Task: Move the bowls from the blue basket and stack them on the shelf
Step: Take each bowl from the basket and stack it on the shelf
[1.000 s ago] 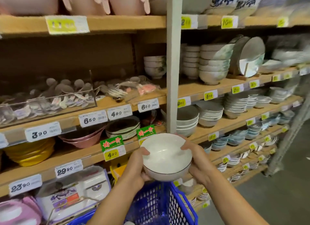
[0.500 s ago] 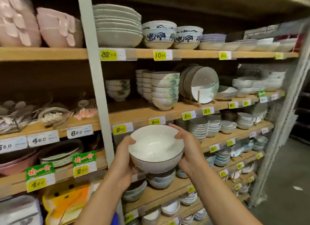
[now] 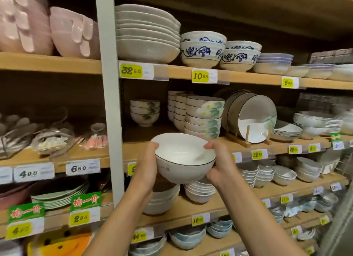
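Snugly, bowl (image 3: pixel 180 156) between left grip (image 3: pixel 147 168), right grip (image 3: pixel 221 166)

Warm, fairly bright indoor light reaches the shelf fronts, while the bay backs sink into deep shadow. A soft sheen sits inside the white bowl (image 3: pixel 183 154). Price labels (image 3: pixel 34 172) are smeared by blur, and the shelf boards (image 3: pixel 248 79) bow towards the edges.

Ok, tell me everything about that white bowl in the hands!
The white bowl is deep, glossy, probably ceramic, with a thin dark rim line and a small sticker outside. Empty and tipped slightly toward the camera, it hangs before the shelves; the left hand and right hand grip opposite sides, thumbs on the rim.
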